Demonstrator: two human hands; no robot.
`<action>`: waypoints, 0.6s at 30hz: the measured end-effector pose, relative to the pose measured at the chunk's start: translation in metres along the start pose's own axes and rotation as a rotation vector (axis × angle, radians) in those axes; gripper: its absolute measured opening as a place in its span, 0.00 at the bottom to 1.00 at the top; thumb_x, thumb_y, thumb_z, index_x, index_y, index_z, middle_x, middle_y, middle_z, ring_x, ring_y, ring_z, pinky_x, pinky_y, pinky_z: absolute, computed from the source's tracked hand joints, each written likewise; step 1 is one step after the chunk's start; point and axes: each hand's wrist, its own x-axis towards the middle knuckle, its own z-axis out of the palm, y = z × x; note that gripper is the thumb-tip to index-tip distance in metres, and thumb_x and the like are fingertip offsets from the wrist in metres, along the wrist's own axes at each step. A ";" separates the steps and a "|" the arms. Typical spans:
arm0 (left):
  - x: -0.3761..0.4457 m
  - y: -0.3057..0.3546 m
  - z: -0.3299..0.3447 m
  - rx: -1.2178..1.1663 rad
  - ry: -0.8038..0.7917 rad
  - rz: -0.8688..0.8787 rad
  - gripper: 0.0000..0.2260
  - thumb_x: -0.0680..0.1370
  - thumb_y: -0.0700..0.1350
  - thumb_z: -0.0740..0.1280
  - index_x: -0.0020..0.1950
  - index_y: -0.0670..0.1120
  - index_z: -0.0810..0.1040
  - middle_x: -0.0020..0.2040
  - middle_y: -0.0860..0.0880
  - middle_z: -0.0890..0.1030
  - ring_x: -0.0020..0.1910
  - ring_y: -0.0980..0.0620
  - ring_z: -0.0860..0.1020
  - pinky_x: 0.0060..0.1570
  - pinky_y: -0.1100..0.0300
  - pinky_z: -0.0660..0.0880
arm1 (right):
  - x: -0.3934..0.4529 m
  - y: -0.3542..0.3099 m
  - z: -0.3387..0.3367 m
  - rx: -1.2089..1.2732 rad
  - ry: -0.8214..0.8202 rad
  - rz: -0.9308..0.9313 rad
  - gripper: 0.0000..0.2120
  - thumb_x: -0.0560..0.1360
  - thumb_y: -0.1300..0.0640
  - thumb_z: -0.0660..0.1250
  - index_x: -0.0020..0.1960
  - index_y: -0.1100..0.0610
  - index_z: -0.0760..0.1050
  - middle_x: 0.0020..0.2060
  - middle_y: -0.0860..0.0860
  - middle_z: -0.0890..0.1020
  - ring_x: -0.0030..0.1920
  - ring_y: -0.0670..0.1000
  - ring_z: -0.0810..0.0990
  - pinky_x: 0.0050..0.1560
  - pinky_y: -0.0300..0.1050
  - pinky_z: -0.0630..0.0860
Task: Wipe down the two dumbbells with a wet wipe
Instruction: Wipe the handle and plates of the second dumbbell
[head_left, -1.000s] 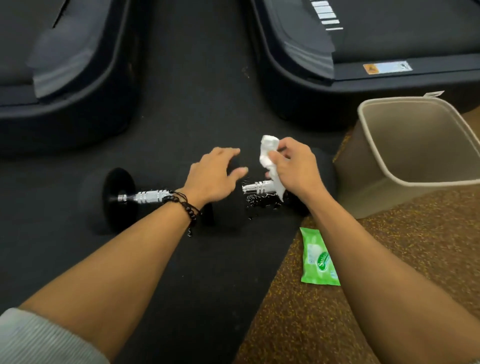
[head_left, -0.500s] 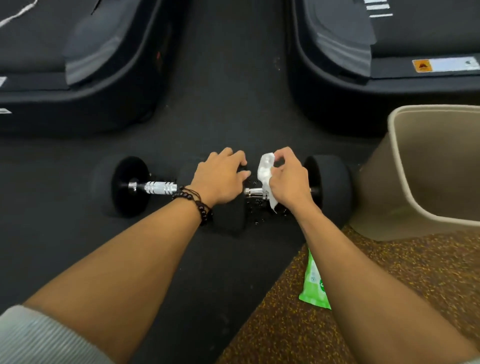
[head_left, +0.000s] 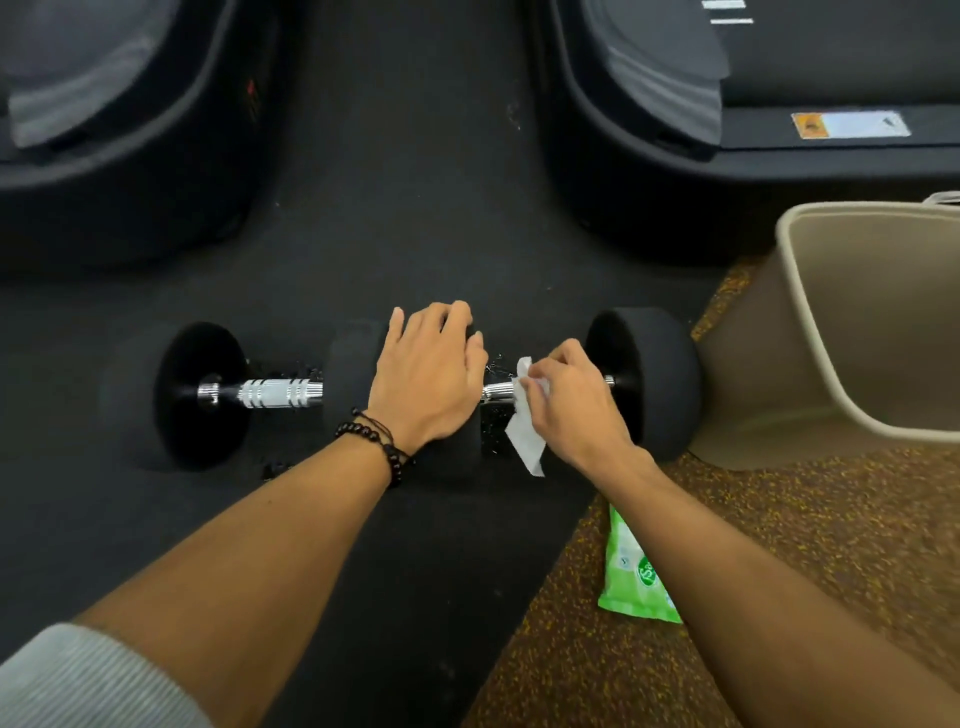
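Pressing lower than before, right hand (head_left: 576, 402) wraps wet wipe (head_left: 527, 421) around handle (head_left: 496, 391); left hand (head_left: 428, 376) stays flat, fingers relaxed.

Two dumbbells lie end to end on the black floor mat, bars in one line, left of the beige bin (head_left: 810, 332). The left dumbbell (head_left: 223, 395) has round black heads and a bare chrome knurled bar. The right dumbbell (head_left: 644, 379) sits nearest the bin, its outer head just beside the bin wall. The wipe (head_left: 524, 421), white and crumpled, is draped over the right dumbbell's bar, one corner hanging toward the mat.
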 end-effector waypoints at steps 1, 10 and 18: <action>-0.001 0.000 0.001 -0.034 0.018 -0.003 0.13 0.81 0.51 0.52 0.55 0.46 0.71 0.53 0.49 0.77 0.53 0.47 0.75 0.65 0.45 0.67 | 0.001 -0.004 0.003 0.006 0.019 0.009 0.12 0.80 0.55 0.61 0.49 0.60 0.80 0.47 0.51 0.71 0.41 0.50 0.76 0.47 0.49 0.78; -0.001 0.001 0.002 -0.081 0.045 -0.026 0.10 0.81 0.50 0.57 0.55 0.46 0.71 0.52 0.49 0.76 0.52 0.48 0.74 0.54 0.50 0.72 | -0.013 -0.002 0.003 0.033 0.059 0.040 0.11 0.78 0.60 0.62 0.57 0.60 0.79 0.49 0.50 0.69 0.41 0.50 0.75 0.44 0.50 0.78; 0.004 0.007 -0.007 -0.137 -0.004 -0.090 0.08 0.81 0.45 0.57 0.56 0.45 0.72 0.56 0.48 0.78 0.57 0.48 0.73 0.59 0.47 0.70 | -0.016 -0.008 0.006 0.037 -0.001 -0.020 0.12 0.78 0.62 0.62 0.58 0.60 0.79 0.48 0.52 0.70 0.43 0.52 0.75 0.43 0.50 0.78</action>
